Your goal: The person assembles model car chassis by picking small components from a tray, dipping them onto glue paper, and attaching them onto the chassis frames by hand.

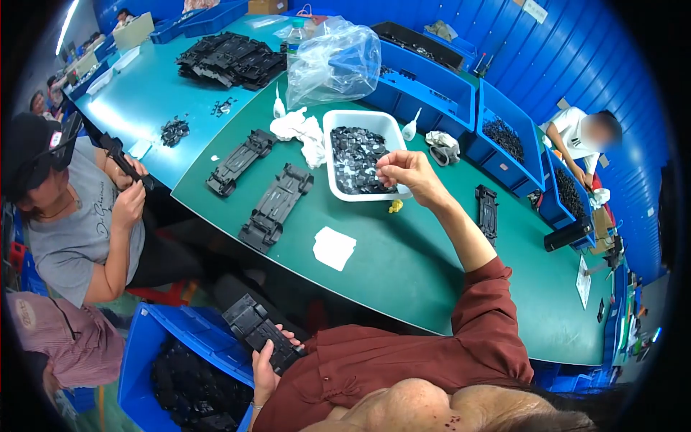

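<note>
My left hand (268, 363) grips a black plastic toy car chassis (253, 322) low in front of me, beside the table edge. Over the right side of a white tub (333, 176), my right hand (414, 175) is closed in a pinch; whatever is between its fingertips is too small to make out. Small dark shiny plastic parts (356, 155) fill the tub. Two more black chassis, one nearer (277, 207) and one farther (241, 162), lie on the green table left of the tub. A small yellow piece (395, 206) sits by the tub's near edge.
A blue bin (144, 360) of black parts stands at my left. White cloth (302, 133), glue bottles (410, 128), and blue bins (511, 169) surround the tub. A white paper (334, 248) lies in front. Co-workers sit left (93, 209) and right (579, 140).
</note>
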The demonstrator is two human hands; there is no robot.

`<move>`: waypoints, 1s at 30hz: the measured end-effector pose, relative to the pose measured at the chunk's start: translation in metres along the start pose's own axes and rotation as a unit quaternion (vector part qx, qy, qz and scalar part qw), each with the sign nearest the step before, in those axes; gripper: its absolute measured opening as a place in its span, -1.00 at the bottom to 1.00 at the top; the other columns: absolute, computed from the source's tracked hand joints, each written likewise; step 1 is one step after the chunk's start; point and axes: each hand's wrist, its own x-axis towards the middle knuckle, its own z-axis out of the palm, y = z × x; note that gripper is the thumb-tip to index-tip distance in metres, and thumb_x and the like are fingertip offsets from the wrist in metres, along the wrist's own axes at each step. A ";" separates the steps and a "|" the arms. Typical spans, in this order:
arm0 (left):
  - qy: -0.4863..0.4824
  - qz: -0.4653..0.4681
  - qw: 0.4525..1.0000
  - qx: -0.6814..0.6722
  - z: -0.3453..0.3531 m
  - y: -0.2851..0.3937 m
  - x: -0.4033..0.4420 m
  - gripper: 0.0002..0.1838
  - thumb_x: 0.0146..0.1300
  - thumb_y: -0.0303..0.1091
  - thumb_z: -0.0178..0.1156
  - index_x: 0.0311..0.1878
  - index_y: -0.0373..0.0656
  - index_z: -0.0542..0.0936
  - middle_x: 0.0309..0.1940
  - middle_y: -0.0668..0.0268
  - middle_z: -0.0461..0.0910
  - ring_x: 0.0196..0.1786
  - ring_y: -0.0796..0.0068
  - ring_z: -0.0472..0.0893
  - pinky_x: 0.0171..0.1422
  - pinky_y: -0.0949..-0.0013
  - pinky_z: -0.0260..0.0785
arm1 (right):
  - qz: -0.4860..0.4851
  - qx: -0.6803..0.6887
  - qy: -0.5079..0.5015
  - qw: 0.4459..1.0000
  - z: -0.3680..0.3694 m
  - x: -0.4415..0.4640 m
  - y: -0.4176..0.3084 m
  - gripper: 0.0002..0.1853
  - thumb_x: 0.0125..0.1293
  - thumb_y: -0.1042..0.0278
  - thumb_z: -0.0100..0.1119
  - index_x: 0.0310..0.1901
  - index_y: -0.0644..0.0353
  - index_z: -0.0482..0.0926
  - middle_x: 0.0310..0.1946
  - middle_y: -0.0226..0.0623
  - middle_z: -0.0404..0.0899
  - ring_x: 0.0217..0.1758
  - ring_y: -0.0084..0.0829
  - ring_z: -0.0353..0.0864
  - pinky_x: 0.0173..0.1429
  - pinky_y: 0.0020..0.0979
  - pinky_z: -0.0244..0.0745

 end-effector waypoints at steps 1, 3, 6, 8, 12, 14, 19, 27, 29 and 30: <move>0.007 -0.002 1.000 -0.004 0.001 0.000 0.000 -0.55 0.56 -0.27 -0.07 0.37 -0.35 0.35 0.06 0.01 0.60 0.05 0.19 0.67 0.25 0.02 0.57 | 0.000 -0.002 0.001 1.000 0.000 -0.001 -0.001 -0.85 0.36 0.47 0.31 -0.12 0.37 0.67 -0.28 -0.28 0.72 -0.27 -0.58 0.67 -0.14 -0.54 0.58; 0.017 -0.006 1.000 -0.007 0.002 0.001 0.000 -0.55 0.55 -0.28 -0.06 0.36 -0.35 0.35 0.06 0.01 0.61 0.04 0.19 0.67 0.24 0.03 0.57 | -0.016 -0.035 0.013 0.999 0.000 -0.004 0.001 -0.85 0.36 0.46 0.31 -0.12 0.35 0.67 -0.29 -0.31 0.72 -0.27 -0.59 0.66 -0.14 -0.56 0.56; 0.017 -0.010 1.000 -0.009 0.002 0.001 0.003 -0.56 0.54 -0.30 -0.03 0.36 -0.35 0.36 0.05 0.02 0.61 0.04 0.20 0.67 0.24 0.04 0.58 | -0.028 -0.103 0.030 0.994 -0.004 -0.003 0.003 -0.81 0.34 0.42 0.26 -0.11 0.36 0.69 -0.32 -0.32 0.72 -0.26 -0.58 0.67 -0.14 -0.50 0.57; 0.022 -0.020 1.000 -0.005 0.002 0.002 0.004 -0.56 0.51 -0.33 0.02 0.36 -0.35 0.36 0.04 0.02 0.61 0.04 0.19 0.68 0.23 0.05 0.58 | -0.026 -0.178 0.049 0.982 -0.005 -0.003 -0.001 -0.80 0.32 0.42 0.25 -0.13 0.35 0.70 -0.34 -0.29 0.73 -0.26 -0.55 0.69 -0.13 -0.47 0.57; 0.031 -0.024 0.999 0.002 0.002 0.003 0.005 -0.53 0.47 -0.37 0.07 0.37 -0.35 0.35 0.05 0.01 0.61 0.05 0.18 0.68 0.23 0.05 0.58 | -0.045 -0.381 0.032 0.923 0.005 0.000 -0.019 -0.81 0.25 0.40 0.25 -0.19 0.32 0.73 -0.37 -0.18 0.75 -0.27 -0.39 0.74 -0.09 -0.34 0.60; 0.031 -0.028 0.999 0.005 0.002 0.004 0.007 -0.53 0.46 -0.38 0.07 0.37 -0.35 0.35 0.05 0.00 0.61 0.05 0.17 0.68 0.23 0.05 0.58 | -0.058 -0.386 0.013 0.921 0.007 0.010 -0.013 -0.82 0.23 0.41 0.28 -0.21 0.31 0.74 -0.38 -0.11 0.74 -0.29 -0.26 0.75 -0.11 -0.28 0.60; 0.040 -0.037 0.998 0.019 0.001 0.005 0.013 -0.52 0.45 -0.40 0.08 0.37 -0.36 0.34 0.05 -0.02 0.61 0.05 0.15 0.68 0.22 0.04 0.59 | -0.081 -0.432 -0.108 0.891 0.017 0.031 -0.003 -0.85 0.18 0.42 0.34 -0.23 0.26 0.75 -0.36 -0.14 0.74 -0.29 -0.23 0.74 -0.13 -0.24 0.58; 0.054 -0.045 0.998 0.010 -0.002 0.003 0.020 -0.52 0.43 -0.42 0.07 0.37 -0.37 0.35 0.05 -0.03 0.61 0.04 0.16 0.69 0.21 0.06 0.60 | -0.092 -0.511 -0.144 0.843 0.023 0.044 0.009 -0.83 0.15 0.37 0.39 -0.24 0.25 0.74 -0.24 -0.15 0.71 -0.14 -0.14 0.73 0.00 -0.18 0.57; 0.054 -0.048 0.997 0.016 -0.001 0.005 0.021 -0.52 0.43 -0.43 0.07 0.37 -0.38 0.35 0.05 -0.02 0.62 0.04 0.17 0.69 0.21 0.07 0.60 | -0.131 -0.508 -0.144 0.839 0.020 0.047 0.019 -0.83 0.16 0.38 0.39 -0.23 0.26 0.74 -0.24 -0.15 0.72 -0.15 -0.14 0.73 -0.02 -0.19 0.58; 0.052 -0.051 0.997 0.023 -0.001 0.005 0.022 -0.52 0.43 -0.43 0.07 0.37 -0.38 0.35 0.05 -0.02 0.62 0.03 0.18 0.69 0.21 0.08 0.60 | -0.171 -0.503 -0.143 0.835 0.019 0.048 0.022 -0.83 0.17 0.38 0.38 -0.23 0.26 0.74 -0.25 -0.15 0.73 -0.17 -0.15 0.73 -0.05 -0.20 0.59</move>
